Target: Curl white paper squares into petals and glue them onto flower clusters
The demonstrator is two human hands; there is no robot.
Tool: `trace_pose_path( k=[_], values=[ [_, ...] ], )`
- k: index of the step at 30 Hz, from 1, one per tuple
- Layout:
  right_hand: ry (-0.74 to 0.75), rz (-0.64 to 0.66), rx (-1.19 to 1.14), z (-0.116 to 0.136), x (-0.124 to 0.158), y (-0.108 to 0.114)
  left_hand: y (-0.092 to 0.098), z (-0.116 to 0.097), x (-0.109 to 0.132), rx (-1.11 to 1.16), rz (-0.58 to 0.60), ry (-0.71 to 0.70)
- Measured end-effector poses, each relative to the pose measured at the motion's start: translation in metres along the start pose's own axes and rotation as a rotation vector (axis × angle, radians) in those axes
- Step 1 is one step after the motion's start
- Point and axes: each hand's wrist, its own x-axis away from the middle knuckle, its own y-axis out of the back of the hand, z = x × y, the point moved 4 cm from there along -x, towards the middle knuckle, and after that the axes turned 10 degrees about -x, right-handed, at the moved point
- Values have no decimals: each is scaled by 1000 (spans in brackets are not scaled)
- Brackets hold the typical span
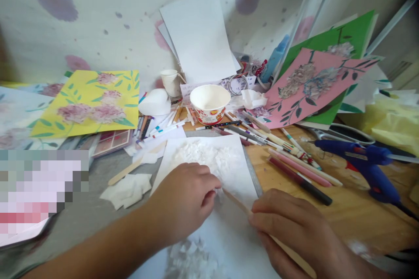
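The left hand (pixel 188 200), near the centre of the frame, is pinching what appears to be a small white scrap (pixel 218 191), thumb and index finger almost closed. The right hand (pixel 291 226), at the lower right, is gripping a flat wooden stick (pixel 238 203) with curled fingers, and its tip is pointing at the pinched scrap.

The scrap is looking very light, soft and easy to tear, so I judge that an edge, taken gently between two fingertips, is suiting it best. The stick is seeming light but rather stiff; its middle is giving a secure hold.

Beyond the fingers, a ruffled white cluster (pixel 196 152) is lying on a white sheet (pixel 245 178). Loose scraps (pixel 194 259) are lying at the bottom centre, and a paper bowl (pixel 211 104) is standing above the sheet.
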Motion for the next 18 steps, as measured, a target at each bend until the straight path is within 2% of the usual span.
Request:
trace_pose_path(
  k=[11,15,18],
  values=[
    [23,118,104,0,4,-13,-3,-6,3,-32,119,-72],
    [87,145,164,0,6,-21,-1,-9,4,-31,127,-88],
    [146,227,219,2,9,-27,-1,-6,4,7,86,-57]
  ],
)
